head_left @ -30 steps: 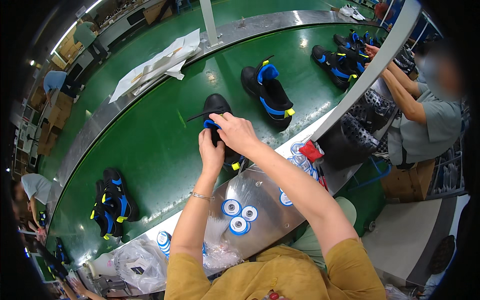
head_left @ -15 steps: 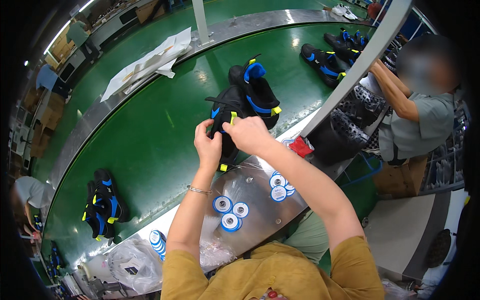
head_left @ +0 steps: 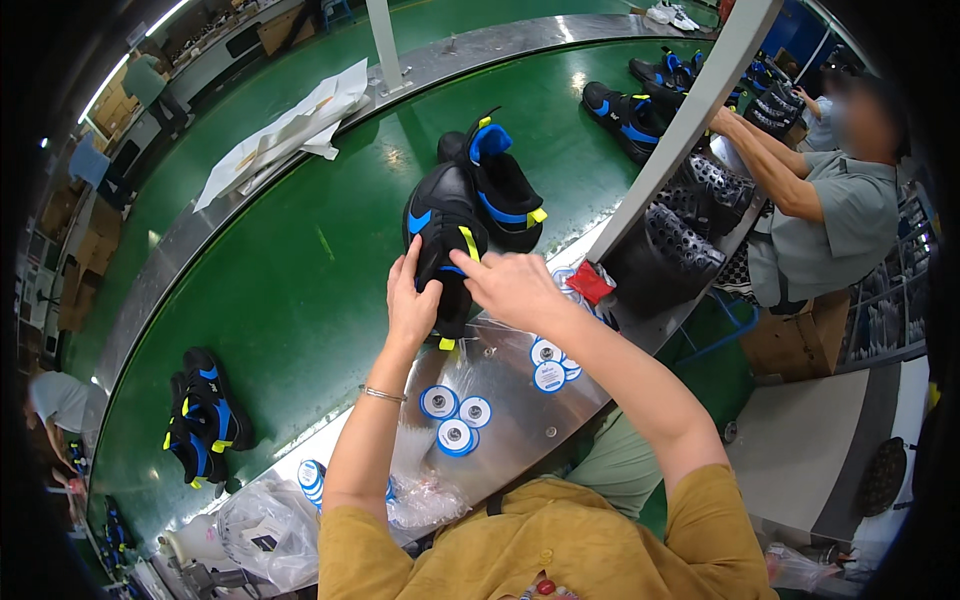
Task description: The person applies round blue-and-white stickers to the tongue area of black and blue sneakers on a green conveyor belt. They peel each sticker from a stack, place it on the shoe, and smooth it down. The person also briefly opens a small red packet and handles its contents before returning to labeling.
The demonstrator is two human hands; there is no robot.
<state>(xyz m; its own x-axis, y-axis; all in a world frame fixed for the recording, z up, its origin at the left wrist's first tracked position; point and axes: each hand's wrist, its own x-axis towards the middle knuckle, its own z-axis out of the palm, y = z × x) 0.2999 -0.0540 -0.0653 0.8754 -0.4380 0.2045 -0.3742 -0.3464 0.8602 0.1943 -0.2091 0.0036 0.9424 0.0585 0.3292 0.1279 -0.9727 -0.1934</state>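
Two hands met on one black shoe (head_left: 443,240), which lay at the near edge of the green conveyor belt (head_left: 280,300), its heel end reaching the steel bench (head_left: 500,420). On that bench, nearer the person than the shoe, sat round blue-and-white tape rolls (head_left: 455,420) and crumpled clear plastic bags (head_left: 420,490). The left hand (head_left: 412,305) was curled around the shoe's left side, thumb up along the upper, gripping it. The right hand (head_left: 510,285) lay against the shoe's right side, forefinger stretched out to the yellow strap (head_left: 468,242); whether its other fingers pinched anything was hard to tell from above. The shoe's long axis ran almost straight away from the person, toe far, heel near, so it lay just ahead of both hands, the left being the one that bore it. Just beyond and to the right of the shoe stood its mate (head_left: 497,180) with a blue lining. Farther right along the belt, another worker's arms (head_left: 770,175) reached over more shoes.
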